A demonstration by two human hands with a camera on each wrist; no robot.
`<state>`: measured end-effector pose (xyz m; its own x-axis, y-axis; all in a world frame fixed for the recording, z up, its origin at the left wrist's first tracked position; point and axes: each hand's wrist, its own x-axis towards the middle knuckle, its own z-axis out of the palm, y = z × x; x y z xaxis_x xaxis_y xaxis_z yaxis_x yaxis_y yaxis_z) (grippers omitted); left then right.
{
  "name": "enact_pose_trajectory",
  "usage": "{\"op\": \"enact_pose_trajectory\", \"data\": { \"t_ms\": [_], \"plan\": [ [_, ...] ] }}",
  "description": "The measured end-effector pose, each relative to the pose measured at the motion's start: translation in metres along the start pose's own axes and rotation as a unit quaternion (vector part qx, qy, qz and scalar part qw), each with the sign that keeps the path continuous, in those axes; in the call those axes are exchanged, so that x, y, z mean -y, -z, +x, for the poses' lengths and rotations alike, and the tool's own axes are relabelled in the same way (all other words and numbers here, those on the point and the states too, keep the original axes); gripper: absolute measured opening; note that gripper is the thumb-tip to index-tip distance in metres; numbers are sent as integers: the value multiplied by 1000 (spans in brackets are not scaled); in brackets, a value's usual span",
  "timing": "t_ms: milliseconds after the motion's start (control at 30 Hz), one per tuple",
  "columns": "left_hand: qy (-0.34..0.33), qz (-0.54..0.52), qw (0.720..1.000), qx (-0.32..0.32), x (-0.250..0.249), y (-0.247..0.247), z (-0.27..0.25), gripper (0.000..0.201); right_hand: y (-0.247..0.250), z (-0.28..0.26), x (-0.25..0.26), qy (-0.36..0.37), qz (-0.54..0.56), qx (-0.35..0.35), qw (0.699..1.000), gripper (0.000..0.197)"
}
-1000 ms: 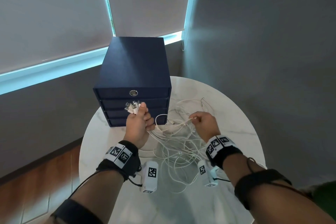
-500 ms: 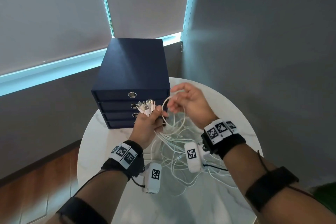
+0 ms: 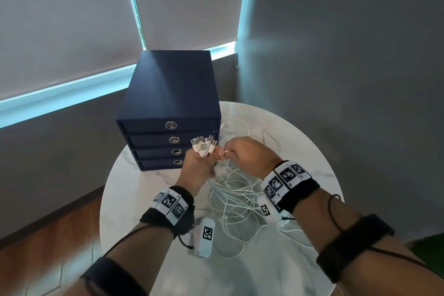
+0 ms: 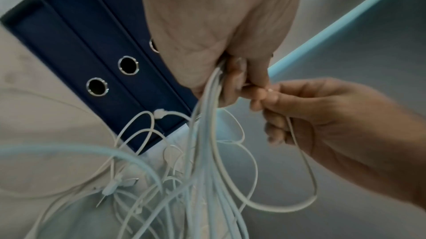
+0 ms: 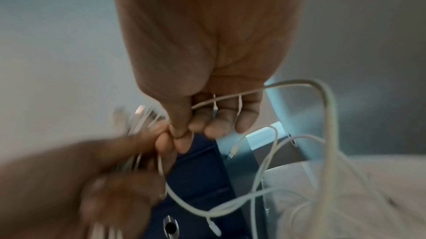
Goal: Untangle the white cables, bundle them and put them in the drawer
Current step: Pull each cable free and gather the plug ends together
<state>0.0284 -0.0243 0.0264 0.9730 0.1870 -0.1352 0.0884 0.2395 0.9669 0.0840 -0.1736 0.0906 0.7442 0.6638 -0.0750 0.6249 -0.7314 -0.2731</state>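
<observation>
Several thin white cables (image 3: pixel 236 196) ran in a tangled heap over the round white marble counter (image 3: pixel 310 163) at the lower centre of the head view, their plug ends (image 3: pixel 204 145) gathered and sticking up out of the left hand (image 3: pixel 199 168). That hand's grip was closed in a fist around the bunched strands, held up just in front of the dark navy four-drawer box (image 3: pixel 168 94), which stood on the counter at the frame's centre with all four ring-pull drawers closed. Immediately to its right, the right hand (image 3: pixel 247 156) touched the left, its thumb and forefinger pinching one cable end (image 4: pixel 268 90) while the other fingers curled around that cable's loop (image 4: pixel 299 184), which sagged below both hands in the left wrist view. Behind, grey roller blinds (image 3: pixel 64 19) filled the upper left of the frame.
</observation>
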Motion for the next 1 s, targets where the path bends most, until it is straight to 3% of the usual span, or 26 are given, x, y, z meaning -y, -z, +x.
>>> {"op": "enact_pose_trajectory", "data": {
  "t_ms": [67, 167, 233, 300, 400, 500, 567, 633, 700, 767, 833, 900, 1000],
  "plan": [
    [-1, -37, 999, 20, 2, 4, -1, 14, 7, -1, -3, -20, 140, -15, 990, 19],
    [1, -53, 998, 28, 6, 10, -3, 17, 33, -3, -6, -39, 284, -129, 949, 18],
    [10, -65, 998, 25, 11, 13, -5, 18, 57, -1, -8, -54, 359, -242, 900, 20],
    [20, -82, 996, 13, 16, 15, -7, 20, 82, 2, -13, -76, 448, -329, 828, 24],
    [19, -110, 994, -4, 16, 14, -10, 15, 106, 0, -21, -111, 557, -368, 736, 29],
    [13, -116, 993, -13, 12, 9, -9, 11, 100, -2, -35, -163, 575, -378, 708, 28],
    [11, -120, 992, -31, 13, 11, -8, 9, 88, -4, -45, -222, 538, -363, 728, 26],
    [16, -118, 992, -47, 16, 13, -7, 11, 74, -11, -58, -279, 426, -331, 794, 25],
    [22, -97, 994, -55, 20, 13, -7, 12, 57, -17, -69, -320, 271, -233, 878, 27],
    [28, -74, 995, -55, 20, 11, -8, 12, 39, -22, -72, -324, 145, -121, 927, 43],
    [32, -57, 997, -41, 19, 6, -10, 13, 23, -24, -62, -264, 64, -71, 960, 56],
    [38, -40, 998, -24, 17, -1, -12, 14, 12, -23, -47, -155, -2, -48, 987, 58],
    [40, -28, 999, -16, 14, -8, -14, 14, 2, -21, -21, -66, -16, 29, 997, 28]
  ]
}}
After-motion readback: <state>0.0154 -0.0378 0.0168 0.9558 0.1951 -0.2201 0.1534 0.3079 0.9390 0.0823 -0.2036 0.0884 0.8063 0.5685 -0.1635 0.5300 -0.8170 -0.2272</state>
